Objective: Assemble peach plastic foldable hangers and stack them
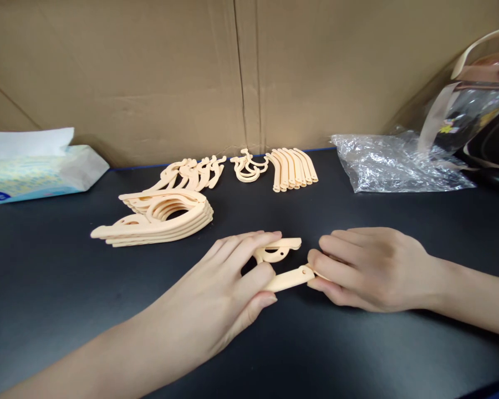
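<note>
My left hand (237,282) is closed around a cream plastic piece of a folding clothes hanger (289,278), with a curved hook part (273,254) showing between the fingers. A small hole is visible near the end of its lower bar. My right hand (363,266) pinches another cream piece, a hanger arm (318,272), whose tip meets the end of that bar. Most of this arm is hidden by the fingers, so I cannot tell whether the two are joined. Left of my hands lies a stack of folded hangers (183,224).
Loose hanger parts (195,174), several hooks (247,169) and a row of curved arms (293,169) lie at the back of the black table (291,354). A tissue pack (37,166) is at left. Crinkled clear plastic (391,166) and a bottle (474,111) stand right, before cardboard (158,77).
</note>
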Demonstrator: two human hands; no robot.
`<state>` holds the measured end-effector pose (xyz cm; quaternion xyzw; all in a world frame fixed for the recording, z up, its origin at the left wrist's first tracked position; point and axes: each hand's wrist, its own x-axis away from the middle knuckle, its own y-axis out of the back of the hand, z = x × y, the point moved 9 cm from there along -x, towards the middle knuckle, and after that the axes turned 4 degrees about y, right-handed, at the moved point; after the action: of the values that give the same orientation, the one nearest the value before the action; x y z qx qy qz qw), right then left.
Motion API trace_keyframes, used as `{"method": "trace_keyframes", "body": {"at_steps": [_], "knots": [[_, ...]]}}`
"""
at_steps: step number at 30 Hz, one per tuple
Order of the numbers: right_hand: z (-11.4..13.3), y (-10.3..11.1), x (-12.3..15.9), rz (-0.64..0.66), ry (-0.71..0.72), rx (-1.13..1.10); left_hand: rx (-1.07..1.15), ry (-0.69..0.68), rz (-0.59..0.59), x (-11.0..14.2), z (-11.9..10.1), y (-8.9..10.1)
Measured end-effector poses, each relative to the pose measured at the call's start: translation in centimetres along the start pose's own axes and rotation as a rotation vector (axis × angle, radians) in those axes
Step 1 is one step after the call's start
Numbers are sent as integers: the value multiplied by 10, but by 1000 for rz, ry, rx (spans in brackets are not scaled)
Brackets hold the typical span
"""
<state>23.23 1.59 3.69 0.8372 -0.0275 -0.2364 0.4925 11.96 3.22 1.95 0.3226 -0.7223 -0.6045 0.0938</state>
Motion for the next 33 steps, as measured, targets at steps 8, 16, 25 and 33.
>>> {"method": "trace_keyframes", "body": {"at_steps": [8,16,25,33], "knots": [[-1,2,-1,-44,-25,-17,-14,-2,26,0,-2,-1],[-2,5,-1,-78,-46,-5,-14,-15,17,0,-2,-1],[0,6,-2,-88,-40,1,-11,-25,26,0,-3,-2],[0,4,-2,-44,-36,-30,44,6,25,-1,-1,2]]}}
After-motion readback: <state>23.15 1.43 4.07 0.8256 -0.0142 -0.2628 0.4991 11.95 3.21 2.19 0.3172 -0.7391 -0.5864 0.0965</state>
